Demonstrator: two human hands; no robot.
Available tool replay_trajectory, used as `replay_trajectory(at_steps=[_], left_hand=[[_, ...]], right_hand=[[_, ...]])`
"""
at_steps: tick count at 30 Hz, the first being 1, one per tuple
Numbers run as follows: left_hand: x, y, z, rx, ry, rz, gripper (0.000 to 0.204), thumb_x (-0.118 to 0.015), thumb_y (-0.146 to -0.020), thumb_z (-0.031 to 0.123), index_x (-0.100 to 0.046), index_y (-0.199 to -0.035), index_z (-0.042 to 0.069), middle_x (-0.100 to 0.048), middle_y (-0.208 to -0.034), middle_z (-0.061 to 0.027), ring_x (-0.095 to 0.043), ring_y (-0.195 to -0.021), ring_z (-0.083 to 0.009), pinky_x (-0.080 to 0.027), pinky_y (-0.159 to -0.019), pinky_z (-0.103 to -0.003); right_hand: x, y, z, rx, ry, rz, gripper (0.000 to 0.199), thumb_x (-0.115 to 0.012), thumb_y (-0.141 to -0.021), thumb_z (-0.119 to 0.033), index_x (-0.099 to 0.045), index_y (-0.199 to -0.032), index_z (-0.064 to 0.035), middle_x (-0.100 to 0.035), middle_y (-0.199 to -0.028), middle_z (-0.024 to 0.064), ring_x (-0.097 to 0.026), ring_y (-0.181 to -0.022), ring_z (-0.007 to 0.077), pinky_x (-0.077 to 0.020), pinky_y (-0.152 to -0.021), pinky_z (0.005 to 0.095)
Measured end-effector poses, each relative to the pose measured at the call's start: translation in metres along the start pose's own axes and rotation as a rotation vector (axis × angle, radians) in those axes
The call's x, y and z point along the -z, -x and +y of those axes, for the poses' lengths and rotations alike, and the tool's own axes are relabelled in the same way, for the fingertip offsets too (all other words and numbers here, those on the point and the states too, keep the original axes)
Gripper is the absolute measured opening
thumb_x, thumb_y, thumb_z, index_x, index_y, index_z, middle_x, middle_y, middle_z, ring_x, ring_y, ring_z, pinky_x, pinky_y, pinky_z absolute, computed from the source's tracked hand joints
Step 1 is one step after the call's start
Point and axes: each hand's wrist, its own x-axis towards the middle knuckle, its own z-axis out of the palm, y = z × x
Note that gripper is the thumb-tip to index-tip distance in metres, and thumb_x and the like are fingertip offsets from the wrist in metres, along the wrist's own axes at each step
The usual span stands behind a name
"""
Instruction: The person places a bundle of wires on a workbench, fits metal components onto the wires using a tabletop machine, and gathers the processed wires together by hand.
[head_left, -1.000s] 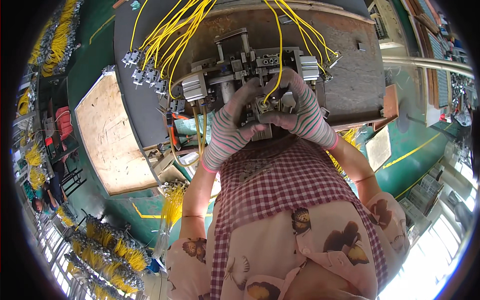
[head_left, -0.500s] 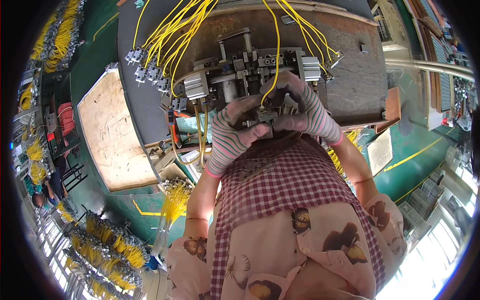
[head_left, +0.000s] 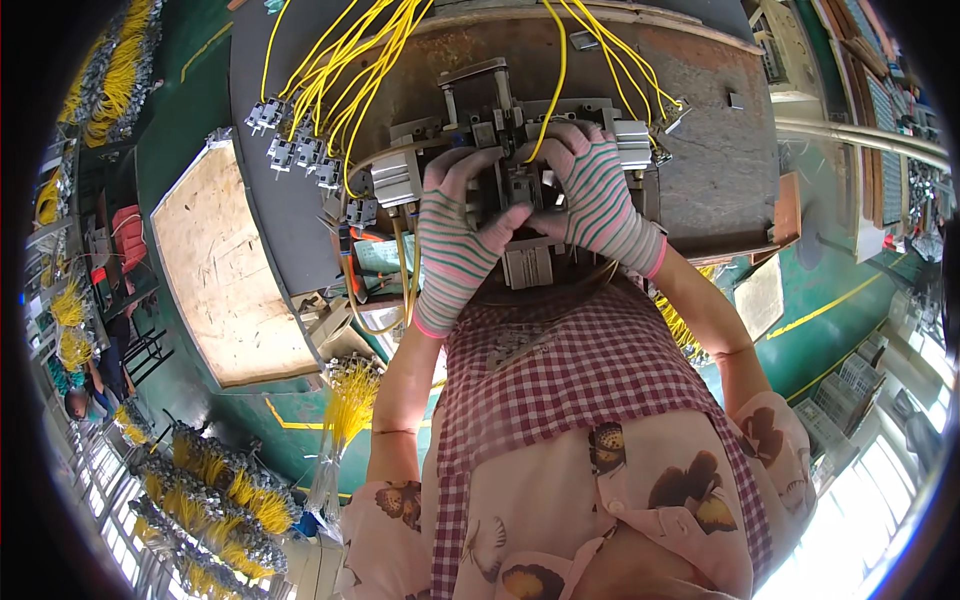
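Both my hands wear striped knit gloves and meet over a metal fixture (head_left: pixel 485 130) on the bench. My left hand (head_left: pixel 458 225) is closed in a curve at the fixture's near left side, thumb pointing inward. Opposite it, my right hand (head_left: pixel 597 195) has its fingers bent and its thumb close to the left thumb. Between the fingertips is a small dark metal block (head_left: pixel 520 188), partly hidden. A yellow cable (head_left: pixel 560 75) runs down to it beside my right fingertips. Just below the thumbs sits a ribbed grey metal block (head_left: pixel 528 268).
At the left, small grey metal blocks (head_left: pixel 295 150) hang on several yellow cables. More cable ends (head_left: pixel 665 120) lie at the right. Orange-handled pliers (head_left: pixel 350 265) are beside the fixture. A wooden board (head_left: pixel 230 270) stands left of the bench, with a cable bundle (head_left: pixel 352 395) below.
Both hands have moved away from my body, into the fixture, carrying the small block and cable end. The ribbed block below the thumbs is now uncovered.
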Motion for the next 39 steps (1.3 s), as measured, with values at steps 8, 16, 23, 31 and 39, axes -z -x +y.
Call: replay_trajectory(at_steps=[8, 16, 23, 31, 39], left_hand=[[0.006, 0.002, -0.019, -0.287, -0.513, -0.134, 0.040, -0.077, -0.070, 0.020, -0.065, -0.108, 0.014, -0.058, -0.104, -0.0102, -0.056, -0.098, -0.0310, -0.048, -0.081, -0.041], [-0.010, -0.006, -0.044, -0.386, -0.551, 0.015, 0.033, -0.075, -0.069, 0.021, -0.066, -0.101, 0.018, -0.057, -0.091, -0.0050, -0.058, -0.086, -0.0272, -0.046, -0.076, -0.041], [-0.008, -0.004, -0.043, -0.396, -0.561, 0.050, 0.032, -0.075, -0.069, 0.020, -0.066, -0.100, 0.019, -0.057, -0.090, -0.0047, -0.057, -0.085, -0.0267, -0.046, -0.075, -0.041], [-0.012, -0.011, -0.039, -0.392, -0.555, 0.043, 0.029, -0.075, -0.070, 0.020, -0.068, -0.098, 0.017, -0.059, -0.090, -0.0046, -0.058, -0.084, -0.0262, -0.046, -0.074, -0.041], [-0.014, -0.011, -0.019, -0.188, -0.286, 0.113, 0.042, -0.078, -0.070, 0.026, -0.066, -0.107, 0.011, -0.063, -0.105, -0.0102, -0.059, -0.096, -0.0324, -0.047, -0.084, -0.041]], right_hand=[[-0.004, -0.023, 0.002, -0.105, 0.227, -0.257, 0.064, -0.080, -0.058, -0.040, -0.061, -0.114, -0.0135, -0.048, -0.120, 0.0119, -0.047, -0.111, 0.0339, -0.0380, -0.095, 0.0490], [-0.001, -0.029, 0.033, 0.098, -0.242, 0.172, 0.016, -0.070, -0.077, -0.014, -0.070, -0.092, -0.0083, -0.063, -0.088, 0.0127, -0.059, -0.089, 0.0327, -0.0453, -0.088, 0.0412], [-0.008, -0.040, 0.014, 0.036, -0.211, 0.149, 0.015, -0.072, -0.073, -0.015, -0.068, -0.084, -0.0072, -0.062, -0.085, 0.0107, -0.058, -0.083, 0.0326, -0.0473, -0.077, 0.0425], [0.012, -0.031, 0.019, 0.013, -0.154, 0.156, 0.016, -0.072, -0.074, -0.015, -0.069, -0.086, -0.0055, -0.065, -0.087, 0.0103, -0.061, -0.084, 0.0315, -0.0487, -0.075, 0.0408], [0.050, 0.024, 0.072, -0.321, -0.246, 0.505, 0.012, -0.067, -0.078, -0.004, -0.068, -0.090, -0.0048, -0.067, -0.091, 0.0104, -0.061, -0.085, 0.0292, -0.0471, -0.079, 0.0368]])
